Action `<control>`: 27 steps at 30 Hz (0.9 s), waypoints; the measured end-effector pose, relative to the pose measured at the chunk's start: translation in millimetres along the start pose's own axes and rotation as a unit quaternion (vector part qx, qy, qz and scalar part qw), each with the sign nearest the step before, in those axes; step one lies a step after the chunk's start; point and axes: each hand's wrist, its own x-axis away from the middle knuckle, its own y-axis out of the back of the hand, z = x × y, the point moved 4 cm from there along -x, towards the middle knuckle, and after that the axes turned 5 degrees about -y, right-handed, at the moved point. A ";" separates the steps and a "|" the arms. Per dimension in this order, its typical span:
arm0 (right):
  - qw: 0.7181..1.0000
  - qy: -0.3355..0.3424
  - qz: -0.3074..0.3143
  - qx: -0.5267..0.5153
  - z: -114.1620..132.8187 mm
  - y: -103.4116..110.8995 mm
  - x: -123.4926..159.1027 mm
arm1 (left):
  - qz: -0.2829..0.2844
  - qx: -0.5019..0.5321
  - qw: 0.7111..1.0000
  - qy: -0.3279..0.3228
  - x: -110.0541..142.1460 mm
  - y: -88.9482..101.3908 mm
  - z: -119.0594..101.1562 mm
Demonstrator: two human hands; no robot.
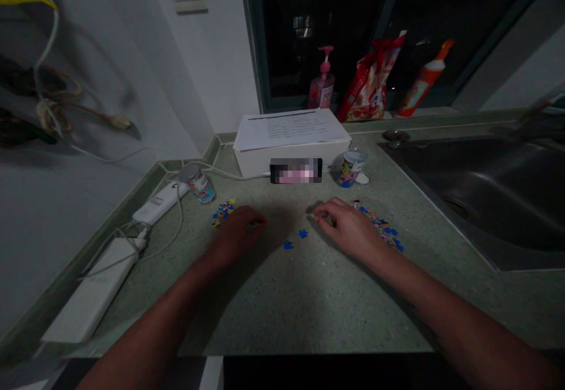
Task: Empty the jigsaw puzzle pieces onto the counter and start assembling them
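My left hand (241, 229) hovers over the counter beside a small pile of jigsaw puzzle pieces (223, 211), partly covering it. Its fingers are curled in toward the thumb, and what they hold, if anything, is hidden. My right hand (347, 226) is near a longer spread of puzzle pieces (387, 232). The fingers there are bent, with a small gap at the thumb tip and nothing visible between. Two blue pieces, a nearer puzzle piece (288, 245) and a farther puzzle piece (302, 233), lie apart from each other between my hands.
Behind stand a tilted lidded jar (200, 185), a clear-topped can (351, 169) and a white box (251, 160) with a phone (295, 170) against it. A power strip (95, 293) and cables run along the left. The sink (463, 196) is at right; bottles stand by the window.
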 end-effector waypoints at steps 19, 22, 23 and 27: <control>0.995 0.059 0.081 0.028 9.9 -25.6 9.7 | 0.040 -0.142 0.979 0.139 7.0 38.7 39.9; 0.995 0.040 0.080 0.044 8.5 -26.9 8.7 | 0.033 -0.162 0.975 0.150 7.9 42.7 40.8; 0.995 0.034 0.079 0.048 7.5 -26.9 8.0 | 0.033 -0.165 0.973 0.156 8.2 45.0 41.8; 0.997 0.024 0.057 0.047 2.2 -24.1 4.4 | 0.079 -0.157 0.969 0.172 9.6 45.7 43.7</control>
